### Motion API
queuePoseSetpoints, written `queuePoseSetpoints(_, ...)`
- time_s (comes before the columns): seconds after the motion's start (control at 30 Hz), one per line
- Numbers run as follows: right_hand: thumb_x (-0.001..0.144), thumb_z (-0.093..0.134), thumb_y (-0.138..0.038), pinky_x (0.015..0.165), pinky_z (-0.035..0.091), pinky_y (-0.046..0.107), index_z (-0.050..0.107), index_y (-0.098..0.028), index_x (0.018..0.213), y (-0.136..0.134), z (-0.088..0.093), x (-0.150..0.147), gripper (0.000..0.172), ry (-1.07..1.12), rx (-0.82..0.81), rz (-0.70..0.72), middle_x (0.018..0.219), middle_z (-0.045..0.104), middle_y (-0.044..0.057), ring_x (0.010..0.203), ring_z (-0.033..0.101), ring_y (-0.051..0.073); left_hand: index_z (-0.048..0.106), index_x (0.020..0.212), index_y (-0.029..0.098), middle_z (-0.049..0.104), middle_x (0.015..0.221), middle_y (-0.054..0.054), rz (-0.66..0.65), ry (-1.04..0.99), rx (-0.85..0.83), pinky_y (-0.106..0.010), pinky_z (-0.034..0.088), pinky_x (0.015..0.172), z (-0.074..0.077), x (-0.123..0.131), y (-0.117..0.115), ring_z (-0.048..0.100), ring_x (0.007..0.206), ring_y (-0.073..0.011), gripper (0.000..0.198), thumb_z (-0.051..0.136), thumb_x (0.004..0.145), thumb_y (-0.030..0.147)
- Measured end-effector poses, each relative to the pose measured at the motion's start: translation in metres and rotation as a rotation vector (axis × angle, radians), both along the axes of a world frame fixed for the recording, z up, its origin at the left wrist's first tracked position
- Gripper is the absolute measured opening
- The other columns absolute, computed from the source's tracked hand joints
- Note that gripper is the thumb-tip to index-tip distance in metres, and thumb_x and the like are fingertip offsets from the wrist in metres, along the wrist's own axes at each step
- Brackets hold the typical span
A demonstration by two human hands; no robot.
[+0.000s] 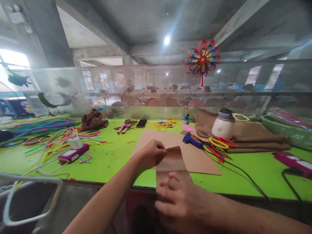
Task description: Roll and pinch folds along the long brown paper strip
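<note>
A strip of brown, paper-like material (170, 161) stretches from the table over its near edge toward me. My left hand (152, 154) is closed in a pinch on the strip's upper left corner. Lower down, my right hand (180, 198) grips the same strip with bent, slightly spread fingers; its thumb is hidden and the hand is a little blurred. Beneath and beyond the strip lies a tan cardboard sheet (202, 164) on the green table (109, 169). A blue glue gun (192, 140) rests on the cardboard, right of my hands.
Scissors with yellow and red handles (220, 143) lie by a cream pot (223, 125) and folded brown material (258, 136). Purple power strips (74, 153) sit at both sides, with trailing cables. Colourful pipe cleaners (48, 125) cover the left. A green basket (290, 135) stands far right.
</note>
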State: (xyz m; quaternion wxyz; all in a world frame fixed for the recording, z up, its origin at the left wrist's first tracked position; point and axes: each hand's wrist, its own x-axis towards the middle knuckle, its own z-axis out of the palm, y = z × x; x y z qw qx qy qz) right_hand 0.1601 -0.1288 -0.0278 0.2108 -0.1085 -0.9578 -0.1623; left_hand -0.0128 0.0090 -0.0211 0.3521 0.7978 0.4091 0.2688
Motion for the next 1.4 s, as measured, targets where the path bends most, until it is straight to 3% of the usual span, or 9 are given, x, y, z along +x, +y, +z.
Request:
queuePoseSetpoints(0.1, 0.088, 0.048, -0.023, 0.071, 0.042, 0.033, 0.059, -0.017, 0.089, -0.023, -0.007, -0.005, 0.013, -0.041, -0.057, 0.119, 0.087, 0.064, 0.004, 0.08, 0.053, 0.017, 0.069, 0.071, 0.011, 0.061, 0.065, -0.003, -0.06, 0.149, 0.132, -0.023, 0.04, 0.058, -0.002, -0.001, 0.013, 0.053, 0.061, -0.0127, 0.018, 0.059, 0.065, 0.025)
queuePoseSetpoints(0.17, 0.088, 0.047, -0.02, 0.069, 0.041, 0.03, 0.058, -0.017, 0.083, -0.019, 0.001, 0.0, 0.013, 0.029, -0.179, 0.14, 0.086, 0.064, 0.003, 0.075, 0.051, 0.015, 0.07, 0.074, 0.011, 0.063, 0.068, -0.003, -0.079, 0.191, 0.167, -0.023, 0.04, 0.06, -0.003, 0.0, 0.016, 0.055, 0.064, -0.0136, 0.02, 0.058, 0.067, 0.026)
queuePoseSetpoints(0.3, 0.088, 0.043, -0.016, 0.075, 0.042, 0.03, 0.059, -0.016, 0.087, 0.043, 0.022, 0.022, 0.017, 0.404, -0.385, -0.124, 0.085, 0.062, 0.007, 0.082, 0.053, 0.016, 0.071, 0.082, 0.013, 0.065, 0.074, -0.003, -0.079, 0.25, 0.235, -0.023, 0.041, 0.062, -0.003, 0.005, 0.011, 0.055, 0.068, -0.0145, 0.023, 0.056, 0.069, 0.026)
queuePoseSetpoints(0.4, 0.084, 0.053, -0.021, 0.081, 0.041, 0.033, 0.063, -0.015, 0.094, 0.097, 0.02, 0.04, 0.015, 0.368, -0.41, -0.361, 0.094, 0.063, 0.01, 0.091, 0.054, 0.02, 0.07, 0.09, 0.015, 0.065, 0.08, -0.004, -0.081, 0.277, 0.294, -0.023, 0.041, 0.065, -0.003, 0.006, 0.008, 0.055, 0.071, -0.0143, 0.026, 0.056, 0.07, 0.024)
queuePoseSetpoints(0.47, 0.083, 0.055, -0.023, 0.076, 0.041, 0.031, 0.065, -0.015, 0.094, 0.115, 0.013, 0.046, 0.017, 0.247, -0.466, -0.442, 0.093, 0.064, 0.01, 0.087, 0.055, 0.02, 0.069, 0.091, 0.016, 0.064, 0.082, -0.004, -0.088, 0.299, 0.31, -0.023, 0.041, 0.066, -0.003, 0.006, 0.007, 0.055, 0.072, -0.0143, 0.026, 0.055, 0.071, 0.023)
queuePoseSetpoints(0.67, 0.087, 0.048, -0.021, 0.064, 0.038, 0.025, 0.069, -0.014, 0.074, 0.109, -0.001, 0.048, 0.026, 0.157, -0.541, -0.411, 0.078, 0.06, 0.007, 0.069, 0.053, 0.014, 0.07, 0.089, 0.016, 0.063, 0.078, -0.003, -0.101, 0.394, 0.293, -0.022, 0.039, 0.063, -0.003, 0.006, 0.009, 0.054, 0.07, -0.0142, 0.023, 0.056, 0.071, 0.024)
queuePoseSetpoints(0.9, 0.083, 0.056, -0.02, 0.063, 0.039, 0.024, 0.071, -0.015, 0.082, 0.13, -0.021, 0.054, 0.017, 0.215, -0.608, -0.365, 0.075, 0.06, 0.005, 0.067, 0.054, 0.013, 0.072, 0.085, 0.016, 0.063, 0.077, -0.003, -0.15, 0.434, 0.298, -0.021, 0.039, 0.062, 0.001, 0.008, 0.009, 0.055, 0.069, -0.0137, 0.023, 0.055, 0.07, 0.021)
queuePoseSetpoints(1.07, 0.086, 0.052, -0.02, 0.065, 0.039, 0.023, 0.07, -0.015, 0.082, 0.124, -0.017, 0.051, 0.019, 0.187, -0.556, -0.344, 0.076, 0.059, 0.005, 0.069, 0.053, 0.012, 0.07, 0.087, 0.017, 0.065, 0.078, -0.002, -0.146, 0.426, 0.248, -0.02, 0.039, 0.06, 0.001, 0.004, 0.011, 0.056, 0.066, -0.0128, 0.024, 0.053, 0.071, 0.019)
queuePoseSetpoints(1.4, 0.083, 0.056, -0.017, 0.068, 0.04, 0.024, 0.065, -0.013, 0.081, 0.126, -0.021, 0.038, 0.011, 0.229, -0.532, -0.351, 0.08, 0.057, 0.006, 0.074, 0.052, 0.013, 0.07, 0.085, 0.02, 0.061, 0.077, -0.003, -0.133, 0.508, 0.45, -0.022, 0.037, 0.062, 0.002, 0.007, -0.001, 0.055, 0.07, -0.0141, 0.022, 0.051, 0.074, 0.015)
